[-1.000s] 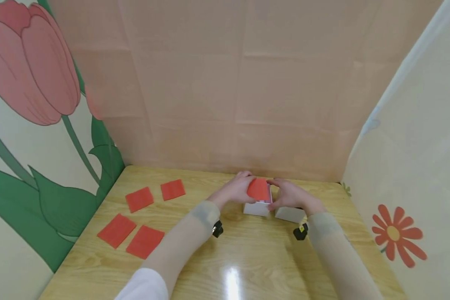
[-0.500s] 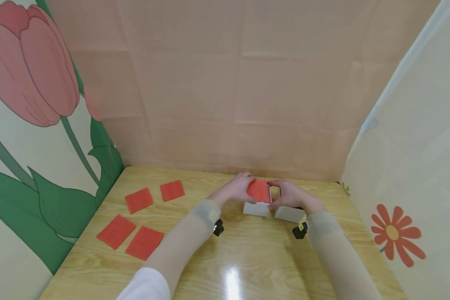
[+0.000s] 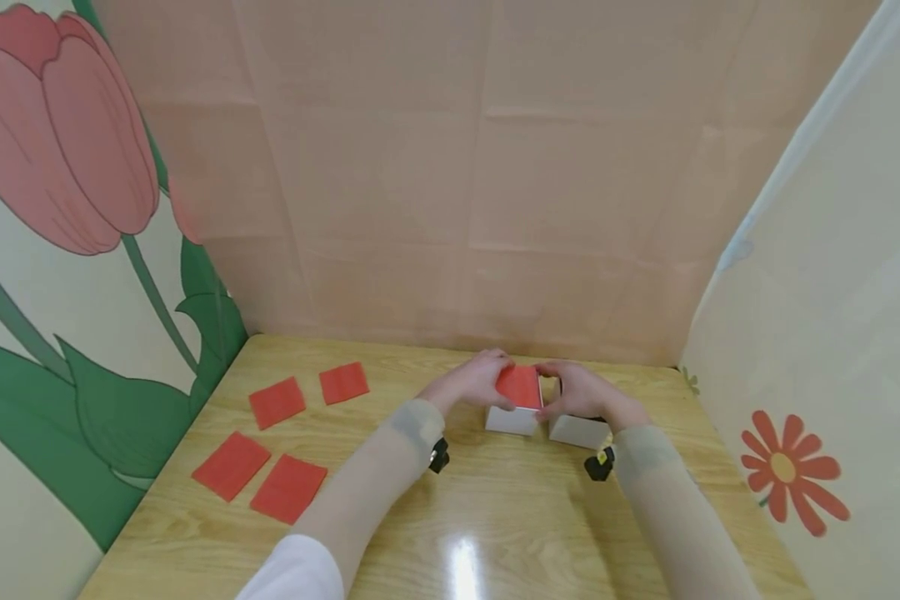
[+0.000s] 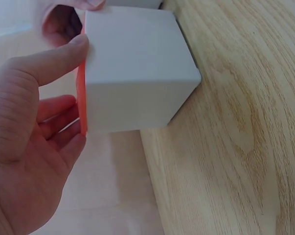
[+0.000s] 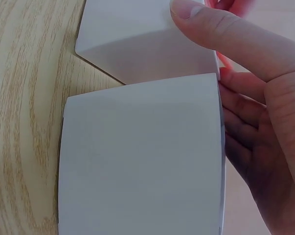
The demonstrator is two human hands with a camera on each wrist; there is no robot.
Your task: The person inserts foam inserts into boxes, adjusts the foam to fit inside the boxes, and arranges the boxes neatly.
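A red square sheet lies flat over the mouth of a white box at the back of the table. My left hand holds the sheet by its left side, thumb at the near edge and fingers at the far one. In the left wrist view the red sheet shows only as a thin strip along the box's top. My right hand grips the same box at its right side, its thumb on the front wall near the rim. Under this hand stands a second white box.
Several more red square sheets lie spread on the left of the wooden table. A peach cloth backdrop hangs close behind the boxes. Patterned side panels border the table. A black wrist device sits on each arm.
The red sheet, tilted up with the box's inside showing a second ago, has come down level over the mouth. My left hand has lowered slightly with it; my right hand keeps its place.
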